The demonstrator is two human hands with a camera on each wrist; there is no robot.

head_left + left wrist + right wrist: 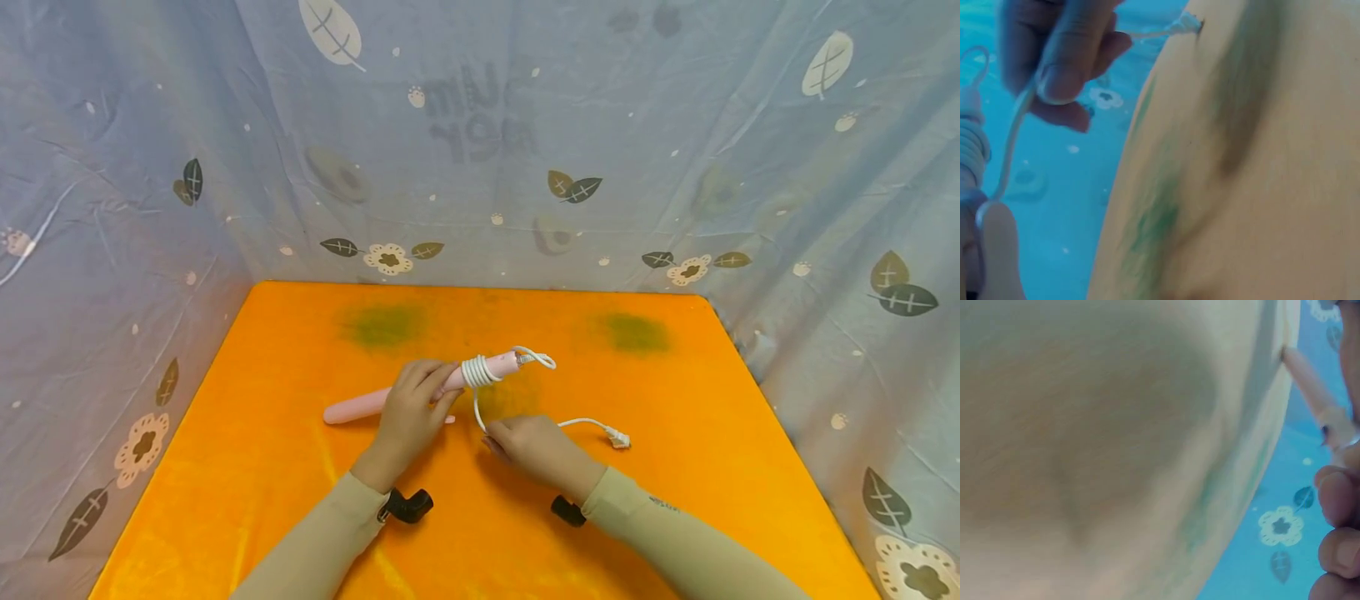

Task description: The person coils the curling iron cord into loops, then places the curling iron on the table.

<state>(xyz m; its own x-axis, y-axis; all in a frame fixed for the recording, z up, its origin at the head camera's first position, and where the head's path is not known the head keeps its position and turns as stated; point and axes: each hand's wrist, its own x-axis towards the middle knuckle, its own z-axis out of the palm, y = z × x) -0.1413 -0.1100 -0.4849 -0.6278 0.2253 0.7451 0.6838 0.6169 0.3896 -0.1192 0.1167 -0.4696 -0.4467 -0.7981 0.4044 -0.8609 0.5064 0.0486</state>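
A pink curling iron [357,406] lies slantwise in my left hand [411,410], which grips it around the middle. White cord [478,372] is wound in several turns around its handle, and a loose loop sticks out past the handle's end. From the coil the cord runs down to my right hand [542,452], whose thumb and fingers pinch it, as the left wrist view also shows. Beyond that hand the free end leads to a white plug [618,438]. The right wrist view catches the iron's barrel [1310,381] at its right edge.
An orange cloth [315,517] with greenish patches covers the table. Grey-blue curtains [480,183] printed with leaves and flowers stand close on the back, left and right sides. Black wrist-worn pieces [411,506] show below both hands.
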